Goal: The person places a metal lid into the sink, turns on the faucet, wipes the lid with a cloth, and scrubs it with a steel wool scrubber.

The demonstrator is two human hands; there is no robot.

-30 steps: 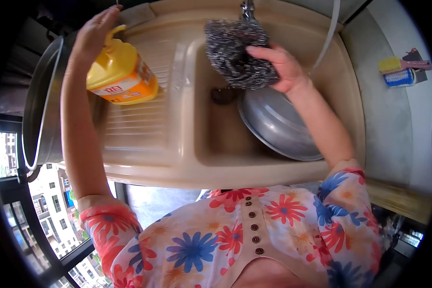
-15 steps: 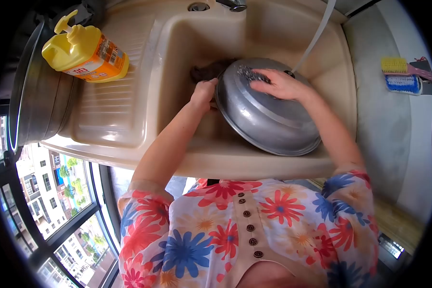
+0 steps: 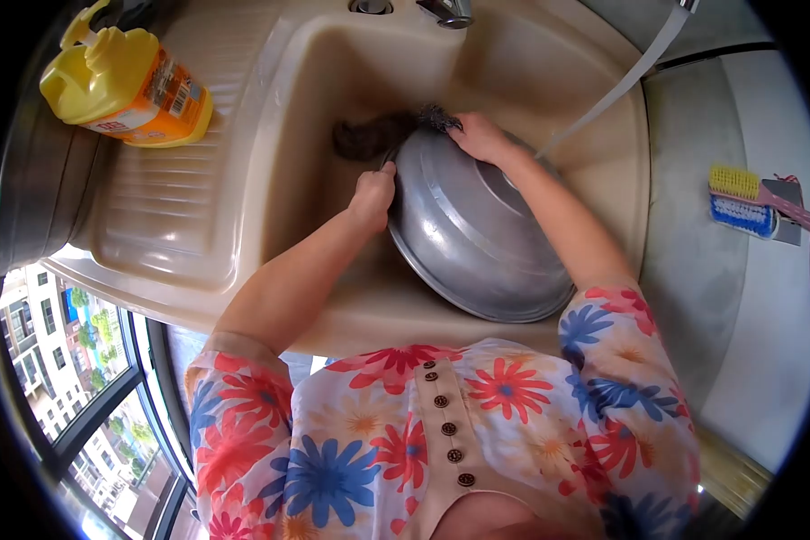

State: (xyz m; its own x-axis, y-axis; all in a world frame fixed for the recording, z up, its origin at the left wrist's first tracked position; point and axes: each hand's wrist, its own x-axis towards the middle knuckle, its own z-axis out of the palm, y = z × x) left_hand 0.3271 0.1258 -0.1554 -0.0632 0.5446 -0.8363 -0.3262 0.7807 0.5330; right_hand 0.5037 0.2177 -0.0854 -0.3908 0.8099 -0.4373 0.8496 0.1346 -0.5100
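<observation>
A large metal basin (image 3: pixel 477 243) lies tilted, its rounded underside up, in the beige sink (image 3: pixel 288 207). My left hand (image 3: pixel 373 195) grips the basin's left rim, with the thumb on top and the other fingers hidden. At the basin's upper edge my right hand (image 3: pixel 479 138) is closed on a dark, shiny mesh cloth (image 3: pixel 436 118), pressed against the metal. Just left of that cloth, a dark brown object (image 3: pixel 364 139) lies in the sink; I cannot make out what it is.
A yellow pump bottle (image 3: pixel 135 90) stands on the ribbed drainboard (image 3: pixel 157 211), beside a big metal pot (image 3: pixel 45 180) at the left. The faucet (image 3: pixel 447 11) is at the top. A pale hose (image 3: pixel 621 87) hangs into the sink. Brushes (image 3: pixel 742 200) lie at the right.
My left hand has come from the bottle to the basin's rim. My right hand has brought the mesh cloth down onto the basin, then moved it towards the upper left edge.
</observation>
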